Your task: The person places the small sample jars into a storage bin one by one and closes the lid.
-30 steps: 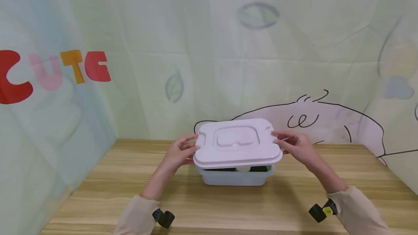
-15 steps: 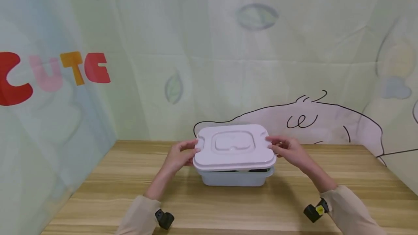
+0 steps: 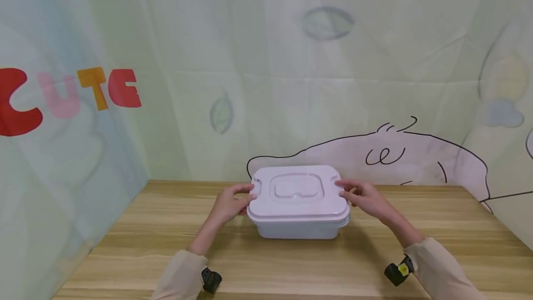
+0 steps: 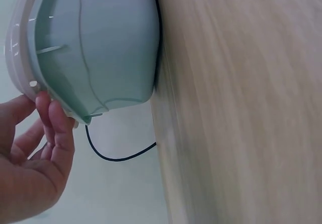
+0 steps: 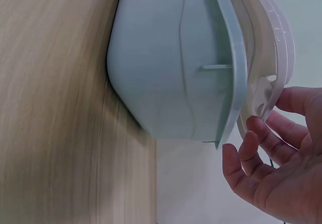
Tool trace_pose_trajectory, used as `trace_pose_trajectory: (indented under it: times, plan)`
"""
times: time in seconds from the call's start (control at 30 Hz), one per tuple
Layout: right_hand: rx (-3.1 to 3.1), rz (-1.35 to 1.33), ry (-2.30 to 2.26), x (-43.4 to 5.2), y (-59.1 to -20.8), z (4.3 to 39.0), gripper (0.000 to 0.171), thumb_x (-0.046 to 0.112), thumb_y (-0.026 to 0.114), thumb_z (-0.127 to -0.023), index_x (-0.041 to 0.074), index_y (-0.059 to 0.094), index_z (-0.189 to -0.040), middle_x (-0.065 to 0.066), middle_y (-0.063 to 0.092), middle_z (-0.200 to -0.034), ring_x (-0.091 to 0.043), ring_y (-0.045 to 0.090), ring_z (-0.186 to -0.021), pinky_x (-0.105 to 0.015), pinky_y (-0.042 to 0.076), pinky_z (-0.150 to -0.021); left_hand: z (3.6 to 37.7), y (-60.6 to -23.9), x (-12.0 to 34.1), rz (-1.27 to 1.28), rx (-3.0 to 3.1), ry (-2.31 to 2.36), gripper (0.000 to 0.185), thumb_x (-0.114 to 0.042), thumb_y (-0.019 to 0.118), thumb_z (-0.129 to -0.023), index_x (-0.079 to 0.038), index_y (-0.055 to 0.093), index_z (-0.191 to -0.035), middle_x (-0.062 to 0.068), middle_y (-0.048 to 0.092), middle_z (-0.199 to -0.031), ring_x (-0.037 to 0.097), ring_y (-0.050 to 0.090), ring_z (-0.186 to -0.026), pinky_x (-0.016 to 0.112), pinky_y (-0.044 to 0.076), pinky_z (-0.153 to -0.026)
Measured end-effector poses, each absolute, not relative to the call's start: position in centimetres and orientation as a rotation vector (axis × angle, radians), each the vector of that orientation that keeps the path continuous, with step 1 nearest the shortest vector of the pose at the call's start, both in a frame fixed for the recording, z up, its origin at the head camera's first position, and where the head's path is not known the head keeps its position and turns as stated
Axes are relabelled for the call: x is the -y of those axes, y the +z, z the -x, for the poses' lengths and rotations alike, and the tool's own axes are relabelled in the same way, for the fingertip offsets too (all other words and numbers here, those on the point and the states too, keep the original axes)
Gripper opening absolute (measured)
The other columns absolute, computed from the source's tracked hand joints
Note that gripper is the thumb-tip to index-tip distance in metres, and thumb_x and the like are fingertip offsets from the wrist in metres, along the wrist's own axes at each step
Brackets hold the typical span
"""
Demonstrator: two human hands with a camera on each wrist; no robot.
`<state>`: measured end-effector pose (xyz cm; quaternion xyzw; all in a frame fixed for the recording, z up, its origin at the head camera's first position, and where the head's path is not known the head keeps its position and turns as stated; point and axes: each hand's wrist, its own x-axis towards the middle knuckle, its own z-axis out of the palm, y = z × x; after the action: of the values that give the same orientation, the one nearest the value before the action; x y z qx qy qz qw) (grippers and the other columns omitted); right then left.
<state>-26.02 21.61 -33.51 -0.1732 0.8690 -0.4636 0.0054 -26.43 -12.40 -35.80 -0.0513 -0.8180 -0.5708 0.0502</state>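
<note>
A pale blue plastic box [image 3: 297, 230] stands at the middle of the wooden table [image 3: 166, 244]. A white lid [image 3: 297, 193] with a recessed handle lies level on top of it. My left hand [image 3: 238, 199] grips the lid's left end, thumb on top. My right hand [image 3: 355, 194] grips the right end the same way. In the left wrist view the fingertips [image 4: 48, 116] touch the lid's edge [image 4: 17, 48] above the box wall [image 4: 100, 48]. In the right wrist view the fingers [image 5: 261, 143] curl under the lid [image 5: 274, 43], and a narrow gap shows above the box rim [image 5: 234, 73].
A printed cloth backdrop [image 3: 291, 82] closes off the table's back and left side, with coloured letters [image 3: 71, 91] at the left. The table's right edge [image 3: 499, 226] is near the cloth. Bare wood lies in front of the box and to both sides.
The lid was raised and tilted above the box, showing dark contents. Both hands have lowered it, and it now lies on the box and hides the inside.
</note>
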Motion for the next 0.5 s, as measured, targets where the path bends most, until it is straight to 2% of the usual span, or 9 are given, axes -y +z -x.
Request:
trace_pose_trajectory:
  times: [0.2, 0.5]
  plan:
    - [-2.731, 0.556, -1.406, -21.76, -33.99, 26.27, 0.039, 0.017, 0.056, -0.091, -0.002, 0.052, -0.125, -0.011, 0.057, -0.095, -0.026, 0.051, -0.074, -0.024, 0.047, -0.058, 26.52, -35.94, 12.26, 0.167, 2.559, -1.635, 0.030, -0.008, 0.066, -0.082, 0.000, 0.063, -0.111, 0.015, 0.065, -0.100, 0.008, 0.055, -0.054, 0.022, 0.051, -0.051]
    - [-2.751, 0.567, -1.376, -21.97, -34.50, 26.54, 0.039, 0.017, 0.056, -0.091, -0.002, 0.052, -0.124, -0.010, 0.055, -0.089, -0.025, 0.050, -0.072, -0.025, 0.045, -0.055, 26.72, -35.76, 11.86, 0.229, 2.629, -1.483, 0.029, -0.010, 0.067, -0.082, 0.000, 0.064, -0.109, 0.014, 0.065, -0.100, 0.008, 0.053, -0.050, 0.021, 0.048, -0.048]
